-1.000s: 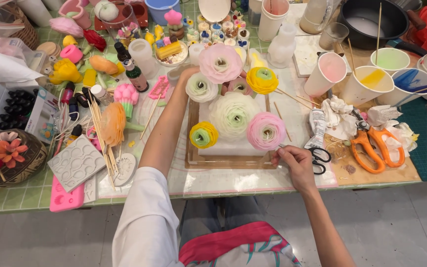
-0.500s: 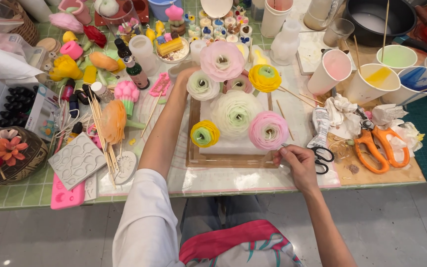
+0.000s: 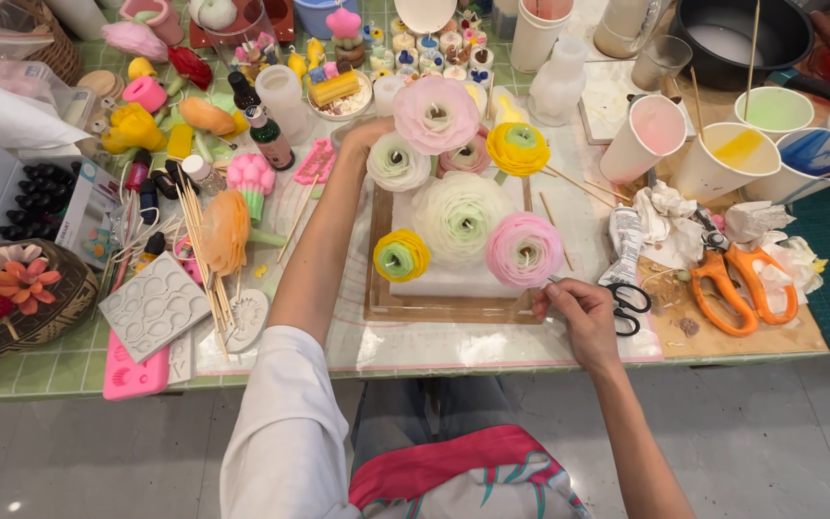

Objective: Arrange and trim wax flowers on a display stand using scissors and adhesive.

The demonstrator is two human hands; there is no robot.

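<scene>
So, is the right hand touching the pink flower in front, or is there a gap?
Touching. In the head view, the fingertips of the right hand meet the lower edge of the pink flower, with no gap visible between them.

Waxy matt flowers point(image 3: 460, 215); wooden tray point(image 3: 434, 308); glossy orange plastic scissors point(image 3: 732, 288).

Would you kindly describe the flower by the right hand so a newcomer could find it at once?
Start at the wooden tray in the middle of the table, where flowers stand on a white block. At its front right corner, just above the right hand, is the pink flower. Its neighbours are a large pale green flower and a small yellow flower.
</scene>
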